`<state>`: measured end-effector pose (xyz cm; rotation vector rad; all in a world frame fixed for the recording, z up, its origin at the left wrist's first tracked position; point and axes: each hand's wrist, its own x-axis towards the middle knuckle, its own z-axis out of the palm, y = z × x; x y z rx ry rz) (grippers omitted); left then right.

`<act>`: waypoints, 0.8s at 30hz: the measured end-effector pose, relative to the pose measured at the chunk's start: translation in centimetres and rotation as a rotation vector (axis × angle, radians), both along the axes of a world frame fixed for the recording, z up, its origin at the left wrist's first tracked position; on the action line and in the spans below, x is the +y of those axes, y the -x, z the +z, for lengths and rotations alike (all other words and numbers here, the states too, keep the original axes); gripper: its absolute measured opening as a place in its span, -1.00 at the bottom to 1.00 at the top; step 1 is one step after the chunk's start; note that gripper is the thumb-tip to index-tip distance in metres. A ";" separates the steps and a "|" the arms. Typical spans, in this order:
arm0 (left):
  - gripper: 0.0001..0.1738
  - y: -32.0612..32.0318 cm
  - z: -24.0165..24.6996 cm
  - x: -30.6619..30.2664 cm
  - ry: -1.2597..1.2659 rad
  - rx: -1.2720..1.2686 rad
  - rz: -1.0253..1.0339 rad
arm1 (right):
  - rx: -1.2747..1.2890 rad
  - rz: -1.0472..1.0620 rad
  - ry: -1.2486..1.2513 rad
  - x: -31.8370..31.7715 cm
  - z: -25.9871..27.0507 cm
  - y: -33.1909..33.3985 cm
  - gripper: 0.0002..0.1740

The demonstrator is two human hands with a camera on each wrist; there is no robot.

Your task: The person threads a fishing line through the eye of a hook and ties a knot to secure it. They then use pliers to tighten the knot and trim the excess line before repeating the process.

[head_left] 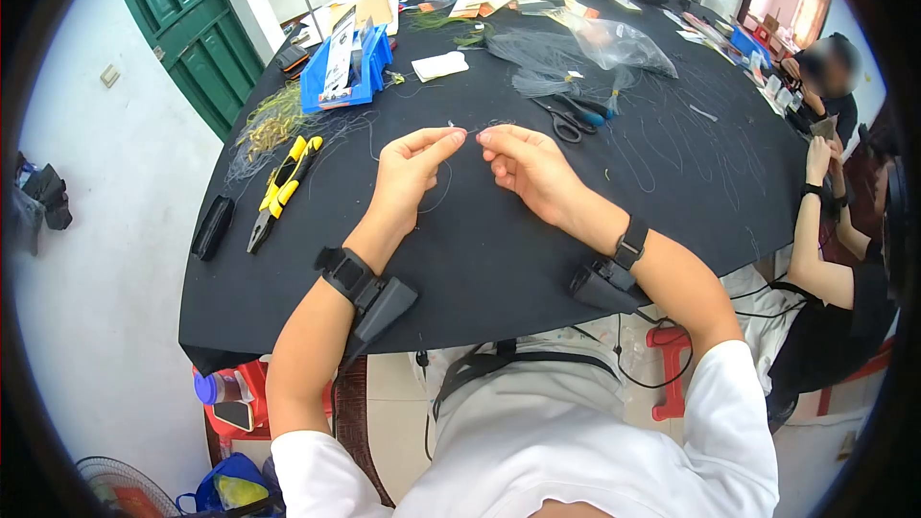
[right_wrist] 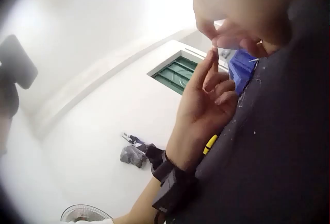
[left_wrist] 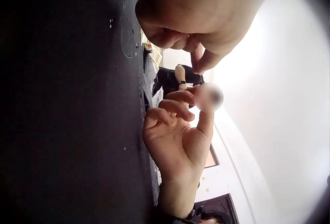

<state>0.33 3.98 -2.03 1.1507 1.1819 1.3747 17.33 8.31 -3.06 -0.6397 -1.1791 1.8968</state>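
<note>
Over the black table (head_left: 460, 278), the left hand (head_left: 408, 173) pinches a thin clear line between thumb and index finger; part of the line curves below that hand. Facing it a short distance away, the right hand (head_left: 542, 173) has thumb and index finger pinched on something too small to make out. Its other fingers are curled. In the left wrist view the left hand (left_wrist: 206, 13) is close to the camera, with the right hand (left_wrist: 178, 141) opposite. From the right wrist, the left hand (right_wrist: 201, 105) and near right hand (right_wrist: 247, 7) appear with fingertips close together.
Scissors (head_left: 566, 123) lie beyond the right hand. Yellow-black pliers (head_left: 283, 187), a black case (head_left: 212, 227) and a blue bin (head_left: 360, 82) are on the left. Tangled line (head_left: 269, 129), a plastic bag (head_left: 628, 46) and papers lie farther back. Other people sit around the table.
</note>
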 end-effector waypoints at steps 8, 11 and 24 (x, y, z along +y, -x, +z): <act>-0.78 -0.7 0.0 -0.4 0.001 -0.036 -0.043 | 0.000 -0.016 -0.010 0.2 -0.5 0.0 -0.86; -0.79 -0.5 0.0 -0.4 0.000 -0.031 -0.049 | -0.012 -0.028 -0.053 0.0 -0.4 0.1 -0.86; -0.81 -0.6 -0.3 -0.4 -0.008 -0.002 -0.043 | -0.178 -0.107 -0.329 -0.3 -0.2 0.3 -0.85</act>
